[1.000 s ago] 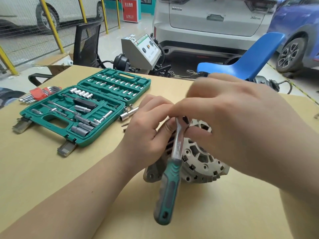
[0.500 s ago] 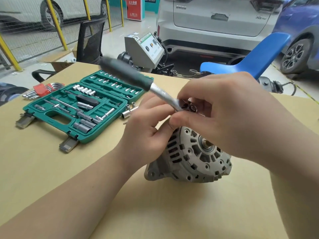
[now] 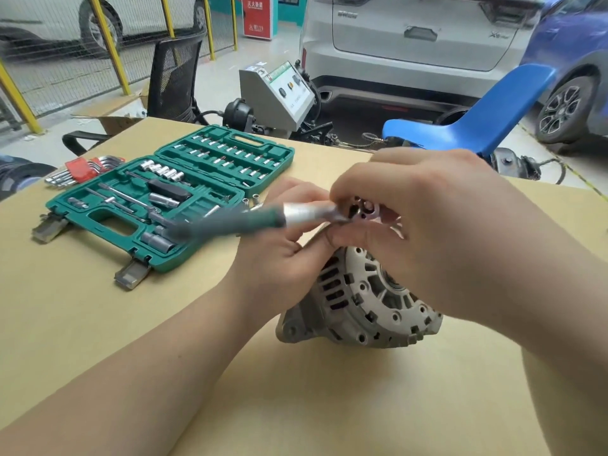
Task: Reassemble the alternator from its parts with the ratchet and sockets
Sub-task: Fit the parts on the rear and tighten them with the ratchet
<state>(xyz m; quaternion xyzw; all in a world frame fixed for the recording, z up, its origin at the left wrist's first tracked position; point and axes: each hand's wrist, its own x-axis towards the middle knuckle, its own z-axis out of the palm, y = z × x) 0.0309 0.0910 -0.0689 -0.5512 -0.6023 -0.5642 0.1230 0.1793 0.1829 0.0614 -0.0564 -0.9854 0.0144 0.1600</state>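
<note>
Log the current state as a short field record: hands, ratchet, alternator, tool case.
left hand: fingers curled at the ratchet head, over the alternator
right hand: pinches the ratchet head from the other side
ratchet: held above the alternator, green handle pointing left, blurred
alternator: lying on the table, vented face toward the camera, partly hidden by the hands
socket case: open, left of the hands
hex keys: beyond the case, red holder
</note>
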